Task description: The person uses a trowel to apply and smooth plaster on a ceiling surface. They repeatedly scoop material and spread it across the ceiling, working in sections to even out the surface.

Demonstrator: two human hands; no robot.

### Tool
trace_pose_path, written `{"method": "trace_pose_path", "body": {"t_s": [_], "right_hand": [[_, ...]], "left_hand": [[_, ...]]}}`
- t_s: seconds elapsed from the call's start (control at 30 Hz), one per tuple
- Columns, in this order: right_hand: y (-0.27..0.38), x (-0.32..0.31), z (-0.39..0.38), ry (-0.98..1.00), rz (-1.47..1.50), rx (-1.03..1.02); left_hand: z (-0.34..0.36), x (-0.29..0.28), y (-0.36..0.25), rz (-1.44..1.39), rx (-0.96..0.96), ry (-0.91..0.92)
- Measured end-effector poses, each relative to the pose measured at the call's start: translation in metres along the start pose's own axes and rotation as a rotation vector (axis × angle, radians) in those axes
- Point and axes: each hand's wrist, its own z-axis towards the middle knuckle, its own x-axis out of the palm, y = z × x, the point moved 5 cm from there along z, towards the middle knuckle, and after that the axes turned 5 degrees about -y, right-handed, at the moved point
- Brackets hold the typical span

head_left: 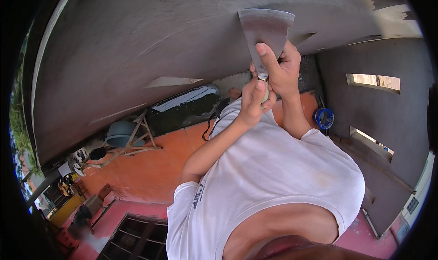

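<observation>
A wide putty knife with a flared metal blade and a pale green handle is held up in front of the grey plastered wall. My left hand is closed around its handle. Just above, my right hand grips the lower blade, thumb lying flat on the metal and fingers behind it. The blade's broad edge points upward; whether it touches the wall cannot be told. Smears and darker patches mark the wall's surface.
A grey-blue basin rests by a wooden trestle at left. A blue bucket stands at right, near a side wall with slot openings. Orange floor lies below; a person is at far lower left.
</observation>
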Motion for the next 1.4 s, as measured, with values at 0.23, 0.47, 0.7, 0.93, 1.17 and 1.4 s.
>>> {"method": "trace_pose_path", "body": {"t_s": [0.23, 0.47, 0.7, 0.93, 1.17, 1.4], "right_hand": [[0.009, 0.007, 0.003, -0.078, -0.035, -0.035], [0.004, 0.008, 0.002, -0.011, -0.068, -0.055], [0.011, 0.025, 0.008, -0.003, 0.021, 0.013], [0.009, 0.029, 0.008, 0.063, 0.025, -0.006], [0.005, 0.017, 0.007, 0.050, 0.034, 0.093], [0.007, 0.019, 0.006, 0.041, 0.047, 0.099]], "left_hand": [[0.001, -0.007, 0.004, -0.034, 0.001, 0.024], [0.001, -0.003, -0.001, -0.019, -0.003, 0.011], [-0.002, -0.006, -0.009, -0.022, 0.051, -0.014], [-0.002, -0.008, -0.012, -0.032, 0.102, -0.029], [-0.002, 0.000, -0.008, -0.017, 0.060, -0.108], [-0.003, -0.002, -0.009, -0.034, 0.019, -0.119]]}}
